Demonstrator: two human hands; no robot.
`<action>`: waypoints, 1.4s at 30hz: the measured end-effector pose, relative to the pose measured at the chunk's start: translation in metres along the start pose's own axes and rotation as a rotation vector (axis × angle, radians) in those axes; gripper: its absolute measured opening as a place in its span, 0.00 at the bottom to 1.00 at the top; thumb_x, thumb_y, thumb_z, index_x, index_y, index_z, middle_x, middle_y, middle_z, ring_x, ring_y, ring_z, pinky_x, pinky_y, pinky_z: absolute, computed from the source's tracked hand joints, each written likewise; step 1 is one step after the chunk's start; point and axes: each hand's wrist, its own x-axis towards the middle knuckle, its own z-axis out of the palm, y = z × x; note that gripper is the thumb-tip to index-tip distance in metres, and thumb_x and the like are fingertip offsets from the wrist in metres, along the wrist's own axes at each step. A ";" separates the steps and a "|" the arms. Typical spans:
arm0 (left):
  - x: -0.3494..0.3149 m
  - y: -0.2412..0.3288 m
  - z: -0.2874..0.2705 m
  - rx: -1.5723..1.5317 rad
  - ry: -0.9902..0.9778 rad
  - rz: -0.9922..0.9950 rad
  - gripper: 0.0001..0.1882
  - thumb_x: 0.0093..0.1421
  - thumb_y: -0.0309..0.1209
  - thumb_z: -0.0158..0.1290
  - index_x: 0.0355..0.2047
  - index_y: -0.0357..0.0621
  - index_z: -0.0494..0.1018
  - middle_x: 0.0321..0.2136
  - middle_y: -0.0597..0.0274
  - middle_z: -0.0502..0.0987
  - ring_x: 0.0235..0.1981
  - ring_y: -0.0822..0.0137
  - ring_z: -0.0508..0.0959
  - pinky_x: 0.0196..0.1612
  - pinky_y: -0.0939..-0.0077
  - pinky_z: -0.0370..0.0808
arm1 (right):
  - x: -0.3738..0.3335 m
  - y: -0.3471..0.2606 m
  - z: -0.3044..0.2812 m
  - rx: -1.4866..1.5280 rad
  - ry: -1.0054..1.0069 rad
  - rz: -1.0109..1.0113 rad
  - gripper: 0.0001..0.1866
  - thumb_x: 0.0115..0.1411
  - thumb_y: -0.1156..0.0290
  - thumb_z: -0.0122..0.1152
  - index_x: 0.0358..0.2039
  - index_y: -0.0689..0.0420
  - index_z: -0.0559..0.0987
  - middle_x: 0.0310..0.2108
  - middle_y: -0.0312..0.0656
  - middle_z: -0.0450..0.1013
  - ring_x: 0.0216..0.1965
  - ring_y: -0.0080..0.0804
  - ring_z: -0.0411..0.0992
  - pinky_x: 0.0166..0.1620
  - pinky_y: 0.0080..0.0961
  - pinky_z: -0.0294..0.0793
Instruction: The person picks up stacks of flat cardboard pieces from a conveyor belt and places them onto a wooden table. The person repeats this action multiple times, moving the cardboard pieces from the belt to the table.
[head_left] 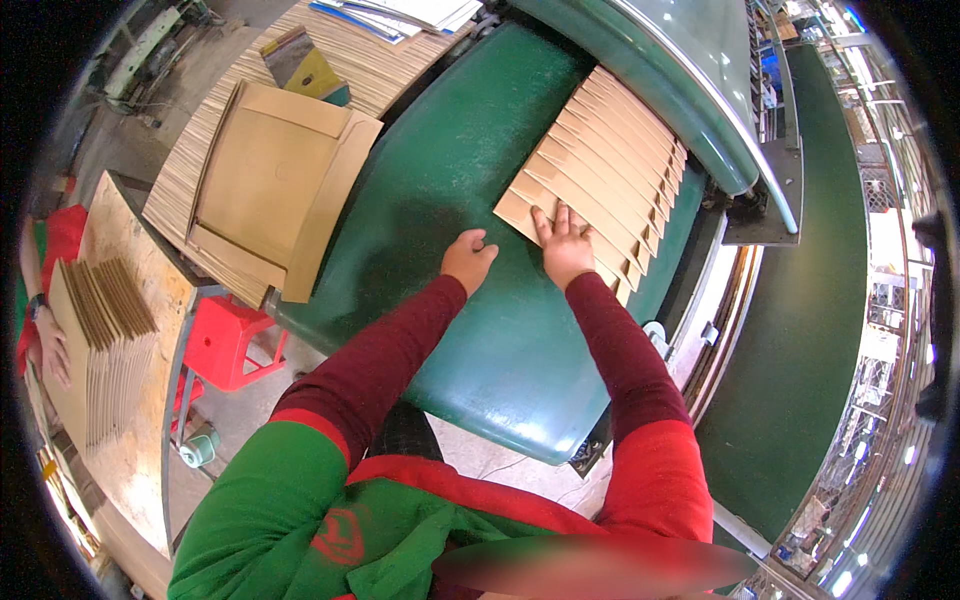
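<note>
Our right hand (566, 243) lies flat, fingers spread, pressing the nearest of the shingled cardboard blanks (597, 170) on the green table (470, 330), holding nothing; our left hand (468, 256) rests loosely curled just beside them, its grip empty. We judge the blanks light, stiff and smooth, best taken by the stack's near edge. 1 folded carton (270, 185) lies well apart.
</note>
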 end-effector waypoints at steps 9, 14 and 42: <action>-0.127 -0.017 -0.121 -0.087 -0.037 0.035 0.13 0.58 0.28 0.54 0.44 0.38 0.75 0.38 0.58 0.79 0.40 0.69 0.78 0.45 0.76 0.74 | -0.109 -0.023 -0.117 0.338 0.125 -0.232 0.32 0.50 0.80 0.50 0.59 0.55 0.64 0.53 0.55 0.67 0.49 0.50 0.71 0.47 0.41 0.74; -0.201 -0.072 -0.216 0.023 0.115 -0.120 0.11 0.59 0.28 0.54 0.41 0.38 0.76 0.35 0.60 0.79 0.36 0.71 0.78 0.42 0.77 0.74 | -0.102 -0.004 -0.142 0.293 0.262 0.058 0.24 0.47 0.73 0.62 0.48 0.54 0.72 0.40 0.44 0.75 0.37 0.42 0.76 0.36 0.37 0.76; -0.499 -0.057 -0.709 -0.117 1.507 0.763 0.12 0.63 0.23 0.45 0.46 0.37 0.70 0.48 0.52 0.72 0.41 0.67 0.75 0.46 0.74 0.73 | -0.035 -0.777 -0.462 2.889 -0.375 -0.088 0.16 0.62 0.74 0.52 0.50 0.63 0.69 0.46 0.48 0.73 0.39 0.43 0.77 0.42 0.43 0.81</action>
